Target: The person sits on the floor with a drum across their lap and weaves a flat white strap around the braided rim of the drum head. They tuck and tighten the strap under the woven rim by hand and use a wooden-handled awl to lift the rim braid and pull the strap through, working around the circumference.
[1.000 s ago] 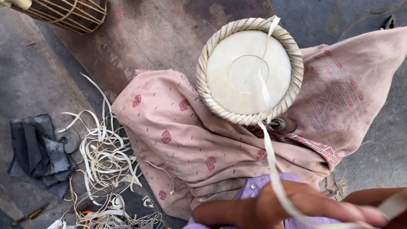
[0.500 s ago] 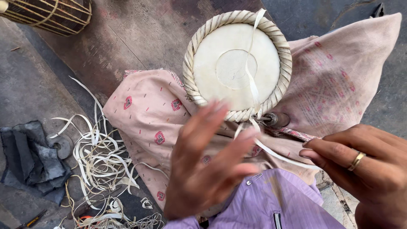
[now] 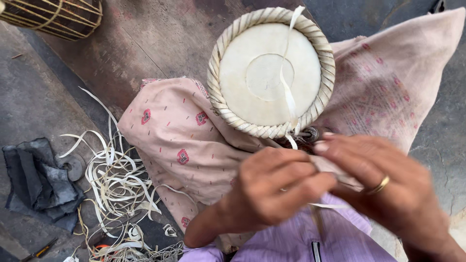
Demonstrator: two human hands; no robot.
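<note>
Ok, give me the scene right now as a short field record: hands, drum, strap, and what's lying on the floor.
left hand: closed in a grip on the pale strap, below the drum
right hand: wears a ring, fingers on the same strap next to the left hand
drum: round pale skin up, braided rim, sits on the pink cloth
strap: thin pale strip running across the drum skin and down over the rim toward the hands
floor left: heap of pale strips, dark rag
top left: second drum, partly in view
</note>
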